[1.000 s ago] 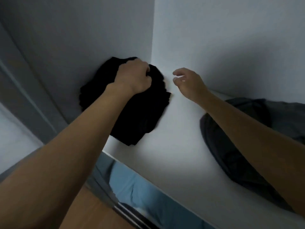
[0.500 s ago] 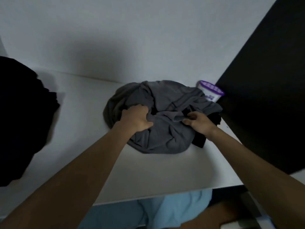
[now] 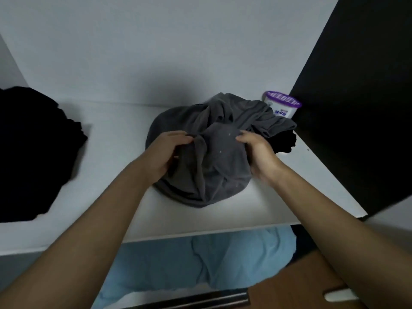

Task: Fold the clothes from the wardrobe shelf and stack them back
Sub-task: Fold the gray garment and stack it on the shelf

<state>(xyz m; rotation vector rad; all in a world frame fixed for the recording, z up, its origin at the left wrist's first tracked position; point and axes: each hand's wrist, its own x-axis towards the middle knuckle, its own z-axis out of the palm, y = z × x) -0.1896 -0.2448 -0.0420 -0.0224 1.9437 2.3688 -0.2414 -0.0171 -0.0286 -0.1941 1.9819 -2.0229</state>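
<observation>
The crumpled grey garment [image 3: 214, 170] lies right of centre on the white wardrobe shelf [image 3: 116, 175]. The left hand [image 3: 165, 152] and right hand [image 3: 258, 152] bunch its sides in curled fingers. It looks soft, light and floppy, so it is best scooped from underneath.

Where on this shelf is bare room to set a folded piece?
Widest bare shelf: between the black pile and the grey bundle in the left hand and right hand. A narrower strip along the front edge. Crowded: back right corner, where the purple-lidded tub sits between bundle and dark side panel.
</observation>
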